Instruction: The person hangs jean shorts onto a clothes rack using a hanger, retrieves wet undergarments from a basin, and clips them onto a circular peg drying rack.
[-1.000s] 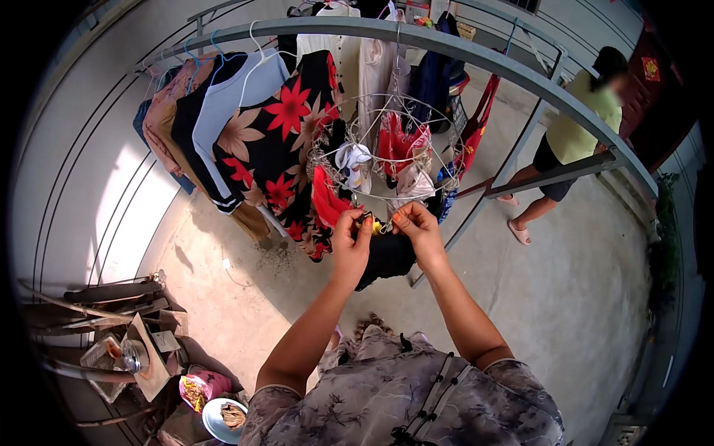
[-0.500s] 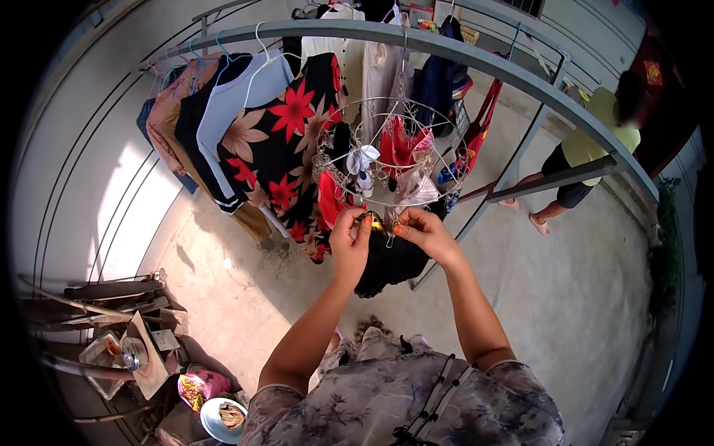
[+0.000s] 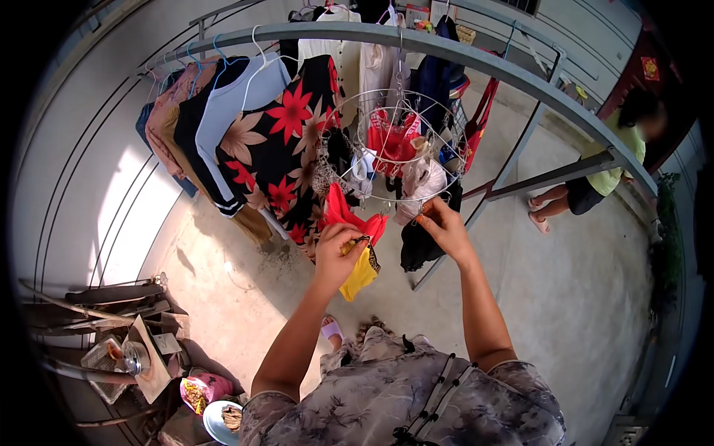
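Note:
My left hand point(image 3: 338, 251) is closed on a yellow cloth point(image 3: 360, 276) with a dark patterned edge, which hangs below the fingers. Just above it a red cloth point(image 3: 344, 209) hangs from the round wire hanger point(image 3: 401, 199). At the hanger's right rim is my right hand point(image 3: 440, 221), its fingers pinched together; what they hold, if anything, is too small to make out. Beside those fingers hang a pale pink cloth point(image 3: 422, 183) and a black cloth point(image 3: 421, 244). Another red garment point(image 3: 393, 141) hangs farther back on the hanger.
A metal rail point(image 3: 327, 30) carries the hanger and several garments, including a black floral dress point(image 3: 260, 141). A person point(image 3: 595, 178) stands at the right, beyond a slanted support. Lower left are wood pieces, a pink bag point(image 3: 206, 389) and a pale bowl point(image 3: 216, 422).
My hands have moved apart, the left one down and left with the yellow cloth now hanging in view. The hanger has turned, and the black cloth has shifted right. The other person has changed posture.

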The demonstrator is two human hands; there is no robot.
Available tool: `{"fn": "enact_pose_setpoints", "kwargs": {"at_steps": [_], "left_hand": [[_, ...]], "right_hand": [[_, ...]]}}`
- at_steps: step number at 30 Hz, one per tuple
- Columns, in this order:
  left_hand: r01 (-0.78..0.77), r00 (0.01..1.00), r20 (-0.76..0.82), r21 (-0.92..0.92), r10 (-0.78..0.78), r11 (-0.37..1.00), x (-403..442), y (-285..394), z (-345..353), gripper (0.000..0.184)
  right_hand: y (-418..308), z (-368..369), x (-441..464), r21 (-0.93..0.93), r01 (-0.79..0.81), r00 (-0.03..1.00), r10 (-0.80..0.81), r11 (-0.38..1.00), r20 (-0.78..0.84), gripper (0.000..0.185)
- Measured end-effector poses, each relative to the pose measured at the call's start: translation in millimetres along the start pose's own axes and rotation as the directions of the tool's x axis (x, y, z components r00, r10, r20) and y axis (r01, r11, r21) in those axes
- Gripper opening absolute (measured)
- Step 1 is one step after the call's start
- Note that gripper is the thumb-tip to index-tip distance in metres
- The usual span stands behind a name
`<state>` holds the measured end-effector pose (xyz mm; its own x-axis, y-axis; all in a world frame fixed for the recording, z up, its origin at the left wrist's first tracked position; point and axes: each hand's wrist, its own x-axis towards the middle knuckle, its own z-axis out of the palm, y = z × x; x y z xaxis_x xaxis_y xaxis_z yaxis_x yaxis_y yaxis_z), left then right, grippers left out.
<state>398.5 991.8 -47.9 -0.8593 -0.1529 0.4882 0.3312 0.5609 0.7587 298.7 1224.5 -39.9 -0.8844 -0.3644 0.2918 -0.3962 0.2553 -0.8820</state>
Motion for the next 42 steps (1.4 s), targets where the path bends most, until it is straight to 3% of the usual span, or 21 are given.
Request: {"fn": "enact_pose_setpoints", "kwargs": {"at_steps": [4,9,11,13,15,17,20,23,24,26,31,33,35,37,42], "left_hand": [[-0.072,0.987,0.139,-0.026,0.075,0.997,8,-4,16,0.014],[-0.170,0.976,0.129,-0.063,0.177,0.983,18,-14,47,0.016],[0.039,0.969,0.244,-0.259,0.026,0.965,20,-17,56,0.016],[0.020,0.970,0.240,-0.281,0.050,0.960,21,-14,61,0.015],[0.054,0.975,0.220,-0.305,0.015,0.951,20,-9,62,0.015],[0.019,0.975,0.216,-0.326,0.055,0.945,20,-4,60,0.015],[0.008,0.964,0.246,-0.399,0.099,0.917,16,-5,62,0.015],[0.041,0.944,0.315,-0.418,0.103,0.907,19,-2,53,0.014],[0.068,0.928,0.364,-0.385,0.084,0.920,20,-2,49,0.013],[0.081,0.928,0.366,-0.386,0.072,0.919,20,-4,43,0.013],[0.143,0.900,0.437,-0.302,0.003,0.942,17,-1,26,0.014],[0.050,0.954,0.299,-0.267,0.033,0.962,15,-4,26,0.017],[0.063,0.963,0.270,-0.235,0.002,0.970,16,-2,20,0.018],[0.073,0.971,0.240,-0.207,-0.022,0.976,19,-2,18,0.019],[0.103,0.981,0.183,-0.199,-0.066,0.975,23,-7,18,0.022]], "right_hand": [[0,-8,1,0.003,-0.023,1.000,0.023,1.000,-0.013,0.015],[-7,-11,2,0.044,-0.110,0.993,0.111,0.993,-0.030,0.015],[-1,-9,5,0.035,-0.094,0.994,0.096,0.995,-0.052,0.016],[3,-8,3,0.027,-0.082,0.993,0.084,0.996,-0.078,0.017],[-17,-1,-2,-0.307,-0.017,0.920,-0.105,0.952,-0.378,0.019],[-29,6,-5,-0.381,0.003,0.894,-0.173,0.925,-0.414,0.021],[-34,20,-6,0.116,-0.064,0.995,0.073,0.991,-0.073,0.027],[-10,32,10,0.398,-0.157,0.984,0.107,0.904,0.145,0.025],[-12,31,12,0.398,-0.153,0.984,0.103,0.904,0.145,0.025],[-18,27,11,0.467,-0.297,0.950,0.207,0.833,0.234,0.020],[-14,31,11,0.552,-0.302,0.953,0.238,0.777,0.185,0.017],[-12,35,11,0.661,-0.274,0.960,0.239,0.699,0.146,0.017],[-10,37,10,0.660,-0.316,0.949,0.227,0.682,0.219,0.018],[-8,44,8,0.678,-0.257,0.966,0.170,0.688,0.193,0.019],[-7,52,5,0.583,-0.285,0.948,0.132,0.761,0.290,0.021]]}}
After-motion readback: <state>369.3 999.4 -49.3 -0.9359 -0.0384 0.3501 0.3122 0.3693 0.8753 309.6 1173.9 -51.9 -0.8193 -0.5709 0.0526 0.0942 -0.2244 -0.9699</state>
